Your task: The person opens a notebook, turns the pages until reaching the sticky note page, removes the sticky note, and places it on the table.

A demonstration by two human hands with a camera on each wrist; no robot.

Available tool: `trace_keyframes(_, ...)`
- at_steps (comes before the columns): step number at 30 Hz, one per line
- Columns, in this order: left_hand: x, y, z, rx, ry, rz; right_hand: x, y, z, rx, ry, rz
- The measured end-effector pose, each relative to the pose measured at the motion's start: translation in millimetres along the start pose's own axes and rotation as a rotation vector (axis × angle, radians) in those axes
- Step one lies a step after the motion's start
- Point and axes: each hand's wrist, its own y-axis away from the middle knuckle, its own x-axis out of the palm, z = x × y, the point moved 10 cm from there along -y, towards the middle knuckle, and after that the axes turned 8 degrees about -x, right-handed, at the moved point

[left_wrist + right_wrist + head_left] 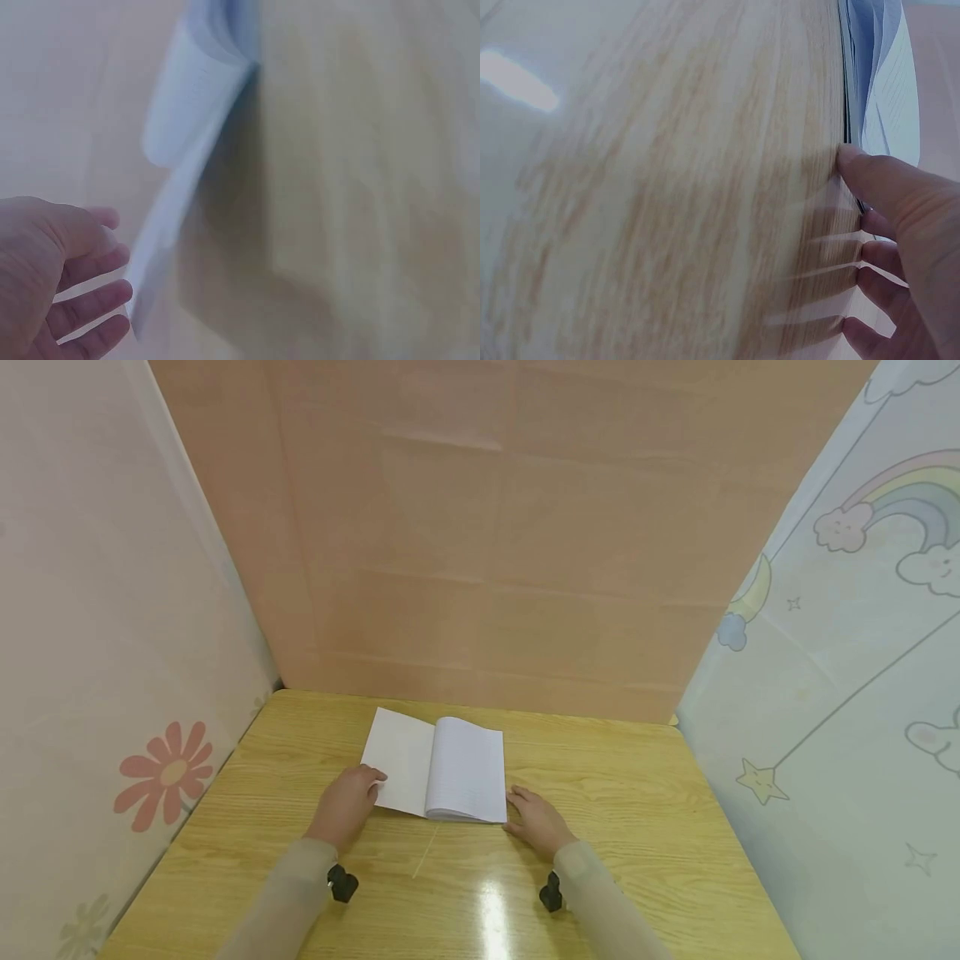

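Steadying the notebook (468, 772), open on the table (637, 810): left hand (347, 799) touches the raised cover's (401, 756) outer edge, right hand (540, 821) the opposite lower corner. Both hands' fingers apart, nothing clamped. Press lightly and flat, brace right; avoid creasing curled pages.

From where I stand, the faint marks on the open paper notebook with white pages (467, 772) are too small to read; at the left wrist they blur, and the top edge crops the notebook. That view's left edge cuts off the bare left hand (347, 802). Both beige fabric sleeves (288, 893) and the glossy yellow wood-grain tabletop (645, 827) run out below.
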Motion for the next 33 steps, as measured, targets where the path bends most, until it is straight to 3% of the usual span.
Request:
trace_keyframes(6,-16.1,-12.2,-44.2,0.064,0.020,-0.023,-0.1,0.4,-0.3,-0.005,-0.002,-0.007)
trace_keyframes(12,-11.2,-19.4,-83.7,0.085,0.093,0.021,1.5,0.1,-1.6,-0.008,0.000,-0.016)
trace_keyframes(19,13.3,-22.3,-120.3,0.162,0.149,0.080,2.3,-1.6,-2.2,-0.010,0.018,-0.021)
trace_keyframes(25,45.1,-20.4,-135.2,0.208,0.156,0.165,1.7,-3.5,-2.0,-0.007,0.021,-0.028)
trace_keyframes(29,64.6,-16.3,-141.4,0.266,0.089,0.182,2.2,-4.1,-2.8,0.000,0.019,-0.029)
trace_keyframes(33,79.7,-10.2,-147.8,0.360,-0.034,0.158,3.2,-4.1,-3.4,0.002,0.027,-0.028)
